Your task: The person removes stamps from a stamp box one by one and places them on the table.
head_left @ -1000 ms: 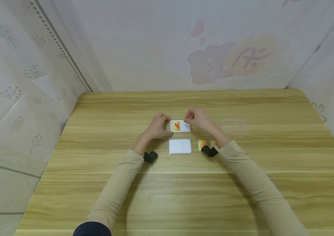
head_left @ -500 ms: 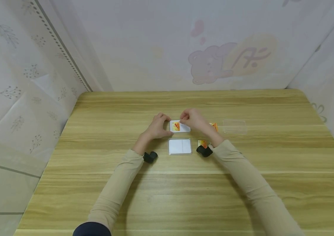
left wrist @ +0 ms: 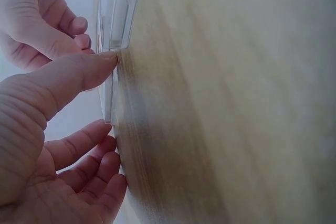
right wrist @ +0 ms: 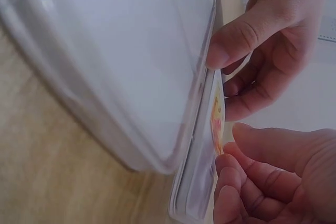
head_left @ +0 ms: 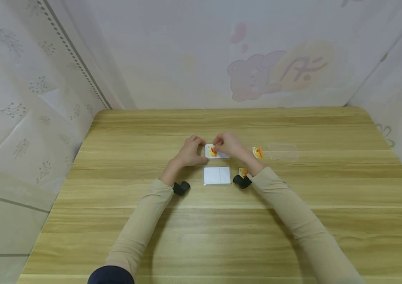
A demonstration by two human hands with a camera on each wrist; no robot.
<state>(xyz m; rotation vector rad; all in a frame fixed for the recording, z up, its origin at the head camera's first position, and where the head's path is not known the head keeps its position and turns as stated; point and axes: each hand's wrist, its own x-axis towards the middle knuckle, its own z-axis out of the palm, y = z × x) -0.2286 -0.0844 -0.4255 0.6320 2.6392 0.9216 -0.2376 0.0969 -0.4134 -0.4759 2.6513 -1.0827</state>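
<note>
My left hand (head_left: 190, 153) holds a flat white-lined case (head_left: 223, 155) by its near and far edges, thumb on the near side. On the left half of the case is a small orange-and-yellow stamp (right wrist: 216, 121), slightly bowed. My right hand (head_left: 230, 144) reaches over the case from the right and pinches the stamp's right edge with its fingertips. The right wrist view shows those fingertips right at the stamp's edge; the exact contact is partly hidden. Nearer to the person, a second white-lined clear case (head_left: 217, 176) lies flat.
To the right lies an orange stamp (head_left: 257, 152), beside a clear plastic cover (head_left: 283, 152). Another stamp (head_left: 243, 172) is partly covered by the black wrist camera (head_left: 242, 181). A second black camera (head_left: 181, 188) sits at the left wrist. All rest on a wooden table (head_left: 201, 236).
My right hand has moved left across the case to the stamp, whose right edge now looks slightly raised. The stamp at the right has come into view. My left hand stays put.
</note>
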